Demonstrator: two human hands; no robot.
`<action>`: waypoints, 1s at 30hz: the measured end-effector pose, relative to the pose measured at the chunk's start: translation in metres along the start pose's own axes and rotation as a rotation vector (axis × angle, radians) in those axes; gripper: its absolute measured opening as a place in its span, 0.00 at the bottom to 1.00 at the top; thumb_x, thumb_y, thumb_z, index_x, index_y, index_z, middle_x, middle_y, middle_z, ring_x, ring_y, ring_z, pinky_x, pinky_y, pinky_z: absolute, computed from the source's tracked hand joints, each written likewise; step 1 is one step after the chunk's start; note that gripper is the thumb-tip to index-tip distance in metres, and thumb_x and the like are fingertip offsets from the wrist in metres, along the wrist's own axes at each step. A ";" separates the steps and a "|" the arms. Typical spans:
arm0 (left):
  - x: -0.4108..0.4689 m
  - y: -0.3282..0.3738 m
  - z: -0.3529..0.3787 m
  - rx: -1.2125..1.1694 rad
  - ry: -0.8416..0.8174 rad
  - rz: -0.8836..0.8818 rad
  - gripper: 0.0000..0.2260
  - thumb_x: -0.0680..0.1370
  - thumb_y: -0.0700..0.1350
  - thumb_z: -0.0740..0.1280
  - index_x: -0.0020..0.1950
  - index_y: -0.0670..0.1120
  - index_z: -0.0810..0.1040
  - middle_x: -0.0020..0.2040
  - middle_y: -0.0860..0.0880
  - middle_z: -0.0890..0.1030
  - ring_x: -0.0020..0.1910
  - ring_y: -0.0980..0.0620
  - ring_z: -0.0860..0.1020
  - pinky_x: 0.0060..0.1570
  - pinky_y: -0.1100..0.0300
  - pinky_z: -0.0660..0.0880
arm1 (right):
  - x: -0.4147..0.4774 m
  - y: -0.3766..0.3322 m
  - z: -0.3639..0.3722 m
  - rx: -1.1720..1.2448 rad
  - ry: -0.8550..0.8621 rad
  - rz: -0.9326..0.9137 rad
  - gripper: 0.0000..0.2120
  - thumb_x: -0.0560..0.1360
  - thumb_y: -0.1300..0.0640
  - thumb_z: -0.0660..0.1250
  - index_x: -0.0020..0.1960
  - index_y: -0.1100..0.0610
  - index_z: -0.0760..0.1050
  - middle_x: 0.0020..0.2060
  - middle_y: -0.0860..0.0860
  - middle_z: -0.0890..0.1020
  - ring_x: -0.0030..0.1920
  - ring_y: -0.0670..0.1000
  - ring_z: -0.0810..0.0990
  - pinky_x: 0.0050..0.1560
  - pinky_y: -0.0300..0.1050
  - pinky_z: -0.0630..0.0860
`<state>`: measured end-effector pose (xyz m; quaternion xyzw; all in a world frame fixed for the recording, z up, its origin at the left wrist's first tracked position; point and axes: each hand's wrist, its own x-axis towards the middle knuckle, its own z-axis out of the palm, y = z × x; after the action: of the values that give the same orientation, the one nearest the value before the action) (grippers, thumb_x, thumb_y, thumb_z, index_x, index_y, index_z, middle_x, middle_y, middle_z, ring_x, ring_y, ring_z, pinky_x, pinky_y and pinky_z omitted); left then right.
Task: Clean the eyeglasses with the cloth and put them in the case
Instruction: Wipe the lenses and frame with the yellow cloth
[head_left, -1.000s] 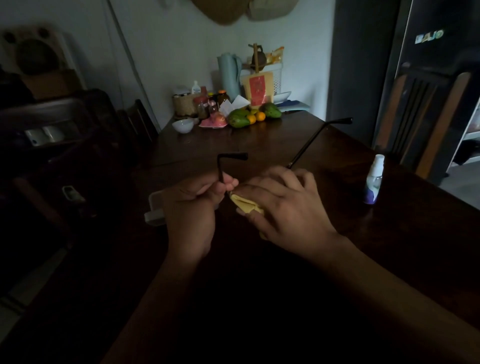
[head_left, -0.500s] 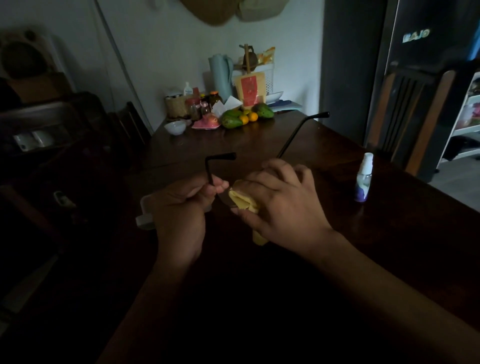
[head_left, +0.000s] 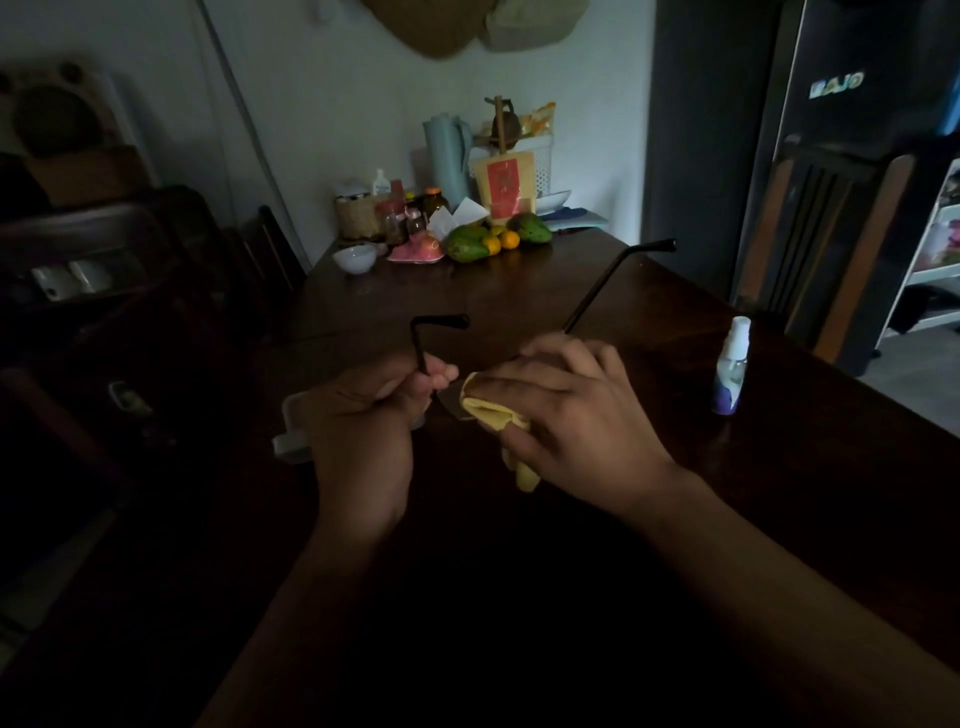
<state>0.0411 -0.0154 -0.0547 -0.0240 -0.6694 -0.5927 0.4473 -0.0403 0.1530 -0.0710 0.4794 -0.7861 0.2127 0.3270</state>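
Note:
Black eyeglasses (head_left: 608, 283) are held above the dark wooden table, both temple arms pointing away from me. My left hand (head_left: 358, 431) grips the frame at the left hinge, with the left temple sticking up past my fingers. My right hand (head_left: 571, 421) pinches a yellow cloth (head_left: 493, 415) around the right lens, fingers on top and thumb beneath. The lenses are mostly hidden by my hands and the cloth. A pale eyeglass case (head_left: 288, 441) lies on the table behind my left hand, largely covered by it.
A small spray bottle (head_left: 730, 374) stands on the table (head_left: 519, 291) to the right of my hands. Fruit, jars, a white bowl (head_left: 354, 258) and a jug crowd the far end by the wall. A wooden chair (head_left: 831, 249) stands at the right side.
The view has drifted slightly. My right hand has shifted the cloth a little over the lens; my left hand keeps its hold on the frame.

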 end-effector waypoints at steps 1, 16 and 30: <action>-0.001 -0.001 0.001 0.013 -0.004 0.004 0.16 0.74 0.33 0.67 0.40 0.54 0.85 0.40 0.51 0.87 0.45 0.52 0.86 0.44 0.66 0.77 | 0.000 0.000 0.001 0.009 -0.017 -0.019 0.18 0.77 0.46 0.63 0.66 0.43 0.78 0.64 0.40 0.80 0.66 0.50 0.69 0.57 0.51 0.65; 0.003 0.000 -0.004 0.005 -0.003 -0.014 0.17 0.73 0.33 0.66 0.39 0.55 0.85 0.39 0.52 0.87 0.43 0.53 0.85 0.43 0.66 0.77 | -0.003 0.007 0.004 0.086 0.060 -0.186 0.17 0.76 0.61 0.67 0.62 0.48 0.82 0.60 0.43 0.83 0.62 0.51 0.75 0.55 0.52 0.70; 0.002 0.002 -0.003 -0.034 0.018 -0.044 0.15 0.72 0.34 0.66 0.38 0.54 0.85 0.38 0.51 0.87 0.42 0.53 0.86 0.42 0.65 0.78 | -0.005 0.008 0.003 0.095 0.053 -0.180 0.19 0.75 0.60 0.69 0.64 0.45 0.81 0.63 0.41 0.81 0.63 0.52 0.76 0.56 0.59 0.72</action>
<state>0.0422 -0.0181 -0.0521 -0.0116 -0.6556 -0.6137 0.4398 -0.0465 0.1571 -0.0767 0.5574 -0.7200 0.2322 0.3421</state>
